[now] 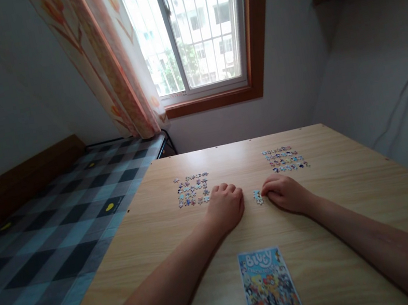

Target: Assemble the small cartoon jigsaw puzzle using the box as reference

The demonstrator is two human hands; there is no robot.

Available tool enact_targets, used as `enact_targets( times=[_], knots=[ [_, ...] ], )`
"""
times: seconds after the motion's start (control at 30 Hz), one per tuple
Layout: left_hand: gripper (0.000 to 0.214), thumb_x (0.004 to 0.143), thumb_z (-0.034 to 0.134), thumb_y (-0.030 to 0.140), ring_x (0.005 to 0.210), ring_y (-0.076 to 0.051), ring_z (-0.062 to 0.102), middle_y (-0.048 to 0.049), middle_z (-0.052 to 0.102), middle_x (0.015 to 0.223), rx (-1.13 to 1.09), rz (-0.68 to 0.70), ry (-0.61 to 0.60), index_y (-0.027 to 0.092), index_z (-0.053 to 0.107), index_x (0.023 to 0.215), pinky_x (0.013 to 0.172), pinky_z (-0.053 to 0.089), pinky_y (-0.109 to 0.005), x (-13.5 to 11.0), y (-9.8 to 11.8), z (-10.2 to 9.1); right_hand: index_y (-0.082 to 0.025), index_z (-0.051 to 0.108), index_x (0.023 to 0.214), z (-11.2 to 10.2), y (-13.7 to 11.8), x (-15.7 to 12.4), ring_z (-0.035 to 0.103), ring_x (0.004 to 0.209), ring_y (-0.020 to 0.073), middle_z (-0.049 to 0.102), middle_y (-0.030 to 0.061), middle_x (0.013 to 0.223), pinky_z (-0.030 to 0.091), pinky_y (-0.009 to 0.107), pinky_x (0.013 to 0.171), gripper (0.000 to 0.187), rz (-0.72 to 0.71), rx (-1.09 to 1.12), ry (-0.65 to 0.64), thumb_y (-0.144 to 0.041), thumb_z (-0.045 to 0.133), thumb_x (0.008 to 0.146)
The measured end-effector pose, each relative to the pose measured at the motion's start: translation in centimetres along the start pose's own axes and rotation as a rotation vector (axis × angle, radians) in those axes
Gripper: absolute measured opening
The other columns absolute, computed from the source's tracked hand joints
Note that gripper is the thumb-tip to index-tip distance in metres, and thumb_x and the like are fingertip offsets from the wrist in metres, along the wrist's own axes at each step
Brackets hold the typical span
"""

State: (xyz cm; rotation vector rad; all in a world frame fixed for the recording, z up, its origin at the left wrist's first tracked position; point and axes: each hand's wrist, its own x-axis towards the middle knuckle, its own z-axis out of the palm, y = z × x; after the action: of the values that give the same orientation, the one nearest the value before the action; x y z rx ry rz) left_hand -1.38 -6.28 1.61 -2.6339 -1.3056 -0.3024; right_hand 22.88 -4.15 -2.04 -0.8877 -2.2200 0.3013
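Observation:
A small cluster of joined jigsaw puzzle pieces (258,197) lies on the wooden table between my hands. My right hand (288,193) is at its right side, index finger and thumb pinched at the edge of a piece and the other fingers curled in. To the left of the cluster, apart from it, my left hand (227,203) rests palm down with its fingers curled under; nothing shows in it. Loose puzzle pieces (187,196) lie in rows just beyond my left hand. Another set of rows of loose pieces (286,158) lies past my right hand.
A picture card (272,287) marked "Bluey" lies on the near part of the table (352,231), between my forearms. A bed with a checked cover (63,230) stands along the left side. Behind the table are a barred window (202,32) and a curtain (104,59).

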Motion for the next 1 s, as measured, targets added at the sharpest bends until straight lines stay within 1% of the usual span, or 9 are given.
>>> enact_targets(
  times=[0.07, 0.13, 0.2, 0.27, 0.43, 0.67, 0.83, 0.9, 1.0],
  knots=[
    [0.025, 0.096, 0.051, 0.034, 0.103, -0.032, 0.059, -0.0161, 0.069, 0.105, 0.058, -0.142, 0.004, 0.016, 0.067, 0.099, 0.094, 0.042, -0.053, 0.0, -0.2, 0.3, -0.022, 0.074, 0.08, 0.0, 0.0, 0.0, 0.065, 0.084, 0.0211, 0.073, 0.0045, 0.085, 0.051, 0.035, 0.081, 0.025, 0.01, 0.001, 0.006, -0.003, 0.056, 0.081],
    [0.033, 0.096, 0.051, 0.042, 0.115, -0.038, 0.055, -0.0181, 0.068, 0.114, 0.103, -0.266, -0.005, 0.015, 0.066, 0.109, 0.103, 0.035, -0.062, -0.1, -0.2, 0.7, -0.021, 0.073, 0.079, 0.0, 0.0, 0.0, 0.065, 0.084, 0.0211, 0.072, 0.0047, 0.085, 0.051, 0.034, 0.081, 0.025, 0.016, -0.004, 0.008, -0.004, 0.056, 0.081],
    [0.043, 0.096, 0.047, 0.048, 0.127, -0.043, 0.048, -0.0189, 0.065, 0.124, 0.126, -0.347, -0.031, 0.016, 0.064, 0.12, 0.107, 0.026, -0.069, -0.2, -0.1, 1.0, -0.021, 0.073, 0.079, 0.0, -0.1, 0.0, 0.065, 0.084, 0.021, 0.072, 0.0048, 0.085, 0.051, 0.034, 0.08, 0.025, 0.021, -0.008, 0.006, -0.004, 0.055, 0.082],
    [0.049, 0.097, 0.043, 0.051, 0.132, -0.046, 0.044, -0.0189, 0.062, 0.132, 0.13, -0.383, -0.066, 0.017, 0.062, 0.127, 0.109, 0.019, -0.074, -0.3, -0.1, 1.1, -0.021, 0.074, 0.079, 0.0, -0.1, 0.0, 0.065, 0.084, 0.021, 0.072, 0.0048, 0.085, 0.05, 0.034, 0.08, 0.026, 0.021, -0.008, 0.004, -0.004, 0.055, 0.082],
    [0.055, 0.098, 0.04, 0.056, 0.132, -0.048, 0.045, -0.0188, 0.06, 0.135, 0.142, -0.411, -0.104, 0.019, 0.06, 0.132, 0.112, 0.01, -0.075, -0.3, -0.3, 1.2, -0.022, 0.074, 0.079, 0.0, 0.0, 0.0, 0.066, 0.084, 0.021, 0.073, 0.0045, 0.084, 0.05, 0.034, 0.08, 0.026, 0.011, -0.001, -0.001, -0.004, 0.055, 0.081],
    [0.055, 0.099, 0.039, 0.054, 0.128, -0.043, 0.05, -0.0195, 0.061, 0.134, 0.109, -0.37, -0.103, 0.017, 0.058, 0.136, 0.113, 0.015, -0.071, -0.3, -0.5, 1.1, -0.021, 0.074, 0.079, 0.0, -0.1, 0.1, 0.066, 0.083, 0.0202, 0.073, 0.0049, 0.084, 0.051, 0.034, 0.079, 0.026, 0.009, 0.009, 0.002, -0.005, 0.054, 0.082],
    [0.056, 0.098, 0.039, 0.054, 0.134, -0.047, 0.044, -0.0192, 0.06, 0.136, 0.122, -0.376, -0.09, 0.019, 0.059, 0.136, 0.112, 0.013, -0.074, -0.3, -0.4, 1.2, -0.022, 0.075, 0.079, 0.0, 0.0, 0.0, 0.066, 0.082, 0.0201, 0.073, 0.0047, 0.084, 0.051, 0.034, 0.08, 0.027, 0.015, 0.002, 0.005, -0.005, 0.054, 0.081],
    [0.056, 0.098, 0.039, 0.055, 0.132, -0.048, 0.046, -0.0197, 0.059, 0.137, 0.118, -0.383, -0.088, 0.018, 0.058, 0.137, 0.111, 0.014, -0.076, -0.3, -0.5, 1.3, -0.022, 0.074, 0.078, 0.0, 0.0, 0.0, 0.066, 0.083, 0.0202, 0.072, 0.0045, 0.084, 0.05, 0.034, 0.079, 0.027, 0.016, 0.004, 0.005, -0.005, 0.054, 0.081],
    [0.054, 0.099, 0.04, 0.053, 0.129, -0.045, 0.05, -0.0203, 0.059, 0.137, 0.087, -0.354, -0.081, 0.017, 0.057, 0.137, 0.111, 0.019, -0.074, -0.3, -0.7, 1.3, -0.022, 0.074, 0.078, 0.0, 0.0, 0.0, 0.066, 0.083, 0.0203, 0.072, 0.0043, 0.084, 0.05, 0.034, 0.08, 0.027, 0.023, 0.012, 0.0, -0.004, 0.054, 0.081]
  ],
)
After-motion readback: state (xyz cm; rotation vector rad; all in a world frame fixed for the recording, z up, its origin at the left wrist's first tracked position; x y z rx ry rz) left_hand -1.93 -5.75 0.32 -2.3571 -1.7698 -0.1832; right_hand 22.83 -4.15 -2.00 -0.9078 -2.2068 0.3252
